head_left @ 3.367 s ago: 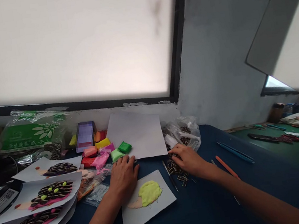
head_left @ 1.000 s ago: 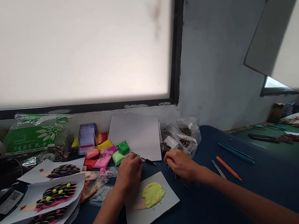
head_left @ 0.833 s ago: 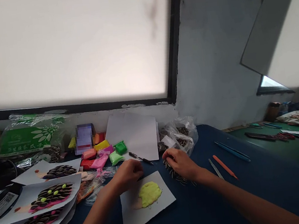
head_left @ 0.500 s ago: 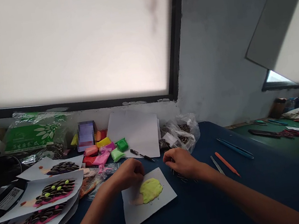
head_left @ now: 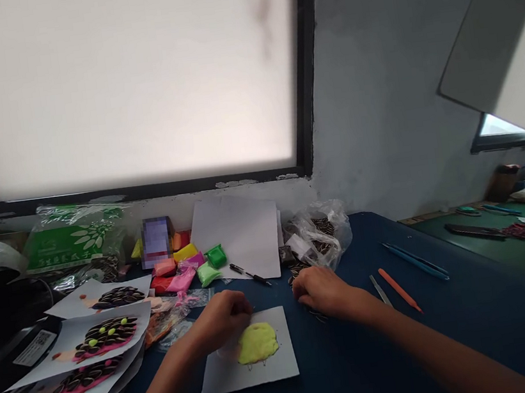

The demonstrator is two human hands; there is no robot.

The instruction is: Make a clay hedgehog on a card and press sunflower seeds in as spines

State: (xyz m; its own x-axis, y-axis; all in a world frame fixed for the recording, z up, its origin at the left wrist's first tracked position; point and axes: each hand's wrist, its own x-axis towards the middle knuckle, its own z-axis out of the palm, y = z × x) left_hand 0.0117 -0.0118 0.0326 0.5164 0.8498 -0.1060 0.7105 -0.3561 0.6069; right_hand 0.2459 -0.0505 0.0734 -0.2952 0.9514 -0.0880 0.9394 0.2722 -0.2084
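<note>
A small sheet of white paper [head_left: 284, 364] lies on the blue tabletop, bearing a flattened yellow clay shape [head_left: 257, 343] with drawn legs below it. My left hand [head_left: 227, 317] is at its upper left edge, fingers curled and closed on the paper; the fingertips are partly hidden. To the right, my right hand [head_left: 320, 289] rests over a loose pile of striped sunflower seeds [head_left: 297, 272]. Its fingers are bent together, and whatever is between them is hidden. Behind it sits a clear plastic bag [head_left: 337, 232] of seeds.
Finished seed hedgehog pictures [head_left: 111, 335] are stacked at left. Bright clay packets [head_left: 209, 273], a black pen [head_left: 249, 275] and larger white sheets [head_left: 242, 225] lie at the back. Blue tweezers [head_left: 416, 260], an orange tool [head_left: 401, 291] and a grey blade-like tool [head_left: 380, 290] lie at right.
The paper with the yellow clay has turned clockwise and shifted left and slightly nearer, with my left hand at its edge. My right hand stays by the seeds, having moved only slightly.
</note>
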